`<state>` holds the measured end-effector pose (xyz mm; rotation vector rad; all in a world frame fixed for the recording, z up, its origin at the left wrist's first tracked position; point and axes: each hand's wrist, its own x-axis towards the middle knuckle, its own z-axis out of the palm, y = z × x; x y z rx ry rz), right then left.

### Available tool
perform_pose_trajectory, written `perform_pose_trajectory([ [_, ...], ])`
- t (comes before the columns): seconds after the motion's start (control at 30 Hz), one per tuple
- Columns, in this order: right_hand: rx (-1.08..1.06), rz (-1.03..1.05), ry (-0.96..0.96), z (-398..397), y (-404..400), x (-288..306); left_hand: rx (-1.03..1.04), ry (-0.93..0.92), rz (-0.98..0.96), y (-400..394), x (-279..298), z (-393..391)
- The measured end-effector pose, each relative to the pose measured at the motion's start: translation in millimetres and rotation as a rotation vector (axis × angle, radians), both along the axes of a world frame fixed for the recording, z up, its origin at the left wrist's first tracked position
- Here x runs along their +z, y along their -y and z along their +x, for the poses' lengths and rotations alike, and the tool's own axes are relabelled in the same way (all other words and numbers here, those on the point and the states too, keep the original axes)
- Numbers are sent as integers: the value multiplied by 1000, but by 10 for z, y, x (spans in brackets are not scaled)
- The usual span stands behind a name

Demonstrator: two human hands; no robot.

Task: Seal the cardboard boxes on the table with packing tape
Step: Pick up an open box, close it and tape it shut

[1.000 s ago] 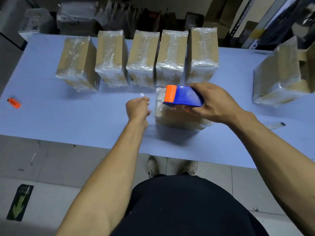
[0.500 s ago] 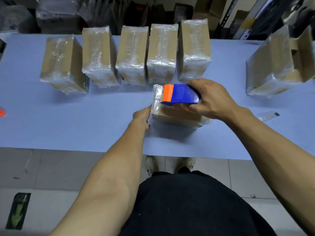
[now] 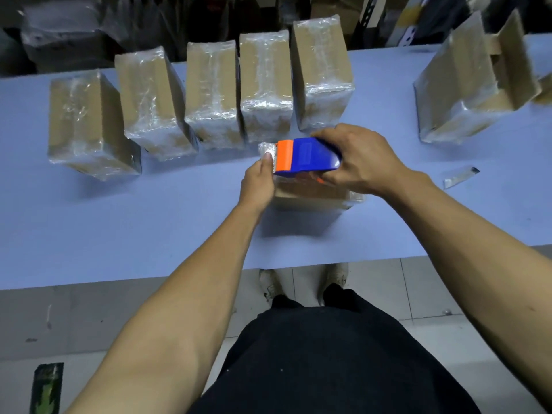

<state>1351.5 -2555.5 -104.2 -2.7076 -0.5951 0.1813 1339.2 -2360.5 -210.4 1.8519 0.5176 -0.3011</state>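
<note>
On the lavender table (image 3: 149,222), in my head view, the box being worked on (image 3: 310,195) lies just past centre, wrapped in clear film. My right hand (image 3: 358,162) is curled round the blue-and-orange tape dispenser (image 3: 304,156) and holds it on top of that box, orange end pointing to nine o'clock. My left hand (image 3: 260,180) sits at the box's nine o'clock side, fingers curled against the edge, thumb up by the dispenser's orange mouth; I cannot tell whether it pinches the tape or only presses the box. The two hands are close together, nearly touching across the dispenser.

At twelve o'clock from the box I see a row of five taped boxes (image 3: 265,82) standing side by side, the leftmost one a little apart. Toward two o'clock, well apart, lies a larger box (image 3: 466,85) with an open cardboard flap. At three o'clock a small strip-like scrap (image 3: 460,177) rests on the table. At six o'clock, below the table edge, I see black trousers (image 3: 328,360) and shoes on grey floor tiles (image 3: 89,324).
</note>
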Motion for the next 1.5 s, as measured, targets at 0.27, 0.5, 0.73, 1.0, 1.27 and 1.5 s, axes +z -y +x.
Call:
perform_pose_trajectory([
  [0.27, 54, -22, -16, -55, 294, 100, 48, -1, 123, -13, 18, 19],
  [0.5, -57, -13, -72, -237, 1251, -19, 61, 2, 137, -16, 9, 25],
  [0.73, -110, 84, -114, -332, 1538, -383, 45, 42, 263, 98, 121, -34],
  [1.0, -77, 112, -118, -275, 1608, -489, -516, 127, 908, 1080, 296, -97],
  [1.27, -73, -24, -97, -198, 1539, -599, -558, 64, 1003, 1341, 253, -98],
  [1.5, 7, 68, -191, -211, 2077, -753, -479, 78, 963, 1335, 170, -79],
])
